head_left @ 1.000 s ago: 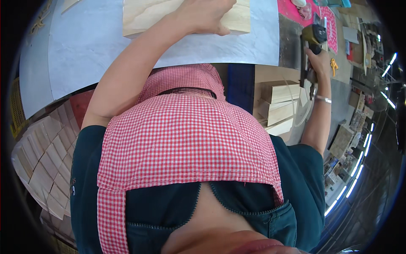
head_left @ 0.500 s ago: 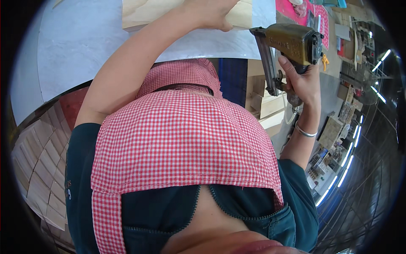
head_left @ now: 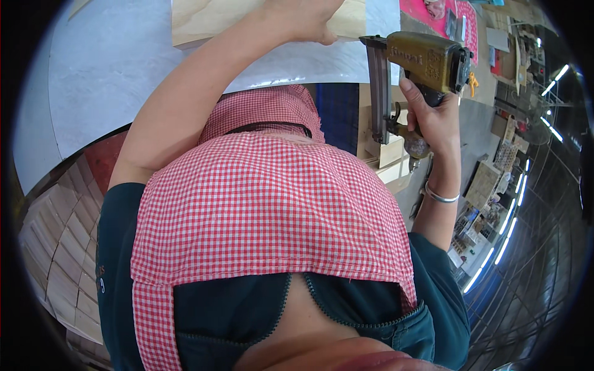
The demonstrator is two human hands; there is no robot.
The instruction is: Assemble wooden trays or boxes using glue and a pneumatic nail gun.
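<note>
My right hand point(head_left: 433, 117) is wrapped round the handle of a nail gun point(head_left: 421, 59) with a worn gold-brown body and a long dark magazine. Its nose points left, close to the near edge of a pale wooden board point(head_left: 216, 21) and my left thumb. Whether the nose touches the wood, I cannot tell. My left hand point(head_left: 306, 21) grips the board at its right part, thumb over the near edge; the other fingers lie beyond the top of the picture. The board rests on a white, marbled worktable point(head_left: 105, 74).
Stacked wooden pieces point(head_left: 65, 260) stand at lower left, below the table. More light wooden pieces point(head_left: 393, 151) sit under the nail gun. A pink cloth point(head_left: 427, 15) lies at the upper right, with an orange object point(head_left: 473, 83) below it. Shelving and lamps fill the far right.
The nail gun and my right hand have shifted slightly left, and the magazine hangs more upright. In the picture the board and table sit a little further left. Both hands keep their hold.
</note>
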